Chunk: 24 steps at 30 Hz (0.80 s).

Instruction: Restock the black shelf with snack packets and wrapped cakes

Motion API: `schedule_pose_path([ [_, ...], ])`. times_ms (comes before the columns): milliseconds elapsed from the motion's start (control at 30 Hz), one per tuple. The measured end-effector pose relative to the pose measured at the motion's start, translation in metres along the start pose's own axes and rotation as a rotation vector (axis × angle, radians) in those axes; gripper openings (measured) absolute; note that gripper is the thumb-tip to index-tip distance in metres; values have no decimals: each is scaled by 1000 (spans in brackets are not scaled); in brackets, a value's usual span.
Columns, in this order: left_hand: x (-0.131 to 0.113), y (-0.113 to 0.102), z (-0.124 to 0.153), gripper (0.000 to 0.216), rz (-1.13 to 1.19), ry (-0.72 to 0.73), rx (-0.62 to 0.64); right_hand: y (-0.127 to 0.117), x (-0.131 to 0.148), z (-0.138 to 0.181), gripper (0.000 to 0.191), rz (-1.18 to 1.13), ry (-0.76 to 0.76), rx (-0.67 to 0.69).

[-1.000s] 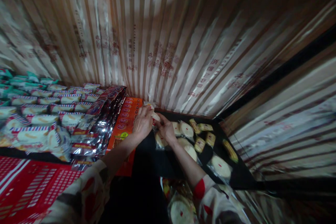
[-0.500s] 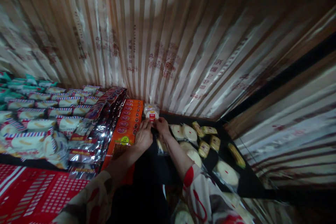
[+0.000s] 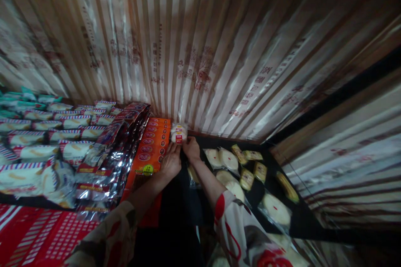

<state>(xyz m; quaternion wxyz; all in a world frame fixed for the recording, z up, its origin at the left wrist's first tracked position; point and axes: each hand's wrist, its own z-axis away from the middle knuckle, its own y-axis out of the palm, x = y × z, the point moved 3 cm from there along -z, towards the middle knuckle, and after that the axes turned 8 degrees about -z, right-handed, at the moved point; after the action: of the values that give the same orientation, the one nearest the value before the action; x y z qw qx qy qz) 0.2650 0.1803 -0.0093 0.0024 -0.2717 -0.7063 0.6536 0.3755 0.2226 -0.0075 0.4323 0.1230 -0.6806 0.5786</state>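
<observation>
A small clear packet with a round white cake and a red label (image 3: 178, 132) lies at the back of the black shelf, against the striped sheeting. My left hand (image 3: 171, 161) reaches its near edge, fingers closed together at the packet's left front. From the right, my right hand (image 3: 191, 149) pinches at the packet's corner. Directly left of the packet lies an orange printed package (image 3: 151, 142). Partly under my right forearm is another clear-wrapped item (image 3: 193, 176), mostly hidden.
Striped packets (image 3: 77, 122) and shiny dark red pouches (image 3: 103, 171) fill the left side. To the right lie wrapped round white cakes (image 3: 275, 207), small yellow packets (image 3: 260, 171) and a long yellow one (image 3: 287, 186). A red basket (image 3: 59, 233) stands front left.
The packet sits slightly further left, closer to the orange package, with both hands still at it. The view has shifted a little.
</observation>
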Motion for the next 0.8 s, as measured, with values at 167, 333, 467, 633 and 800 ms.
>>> schedule_pose_path([
  [167, 3, 4, -3, 56, -12, -7, 23, 1, 4, 0, 27, 109, -46, -18],
  [333, 4, 4, -9, 54, -25, -2, 2, 8, -3, -7, 25, 60, -64, -37],
  [467, 5, 3, -12, 53, -22, -4, -23, 13, -8, -13, 21, -21, -99, -58],
  [633, 5, 3, -13, 51, -35, 3, -12, 13, -9, -15, 22, -26, -72, -46],
  [800, 6, 6, -11, 50, -84, 26, 14, 11, -2, -10, 21, 39, -91, -36],
])
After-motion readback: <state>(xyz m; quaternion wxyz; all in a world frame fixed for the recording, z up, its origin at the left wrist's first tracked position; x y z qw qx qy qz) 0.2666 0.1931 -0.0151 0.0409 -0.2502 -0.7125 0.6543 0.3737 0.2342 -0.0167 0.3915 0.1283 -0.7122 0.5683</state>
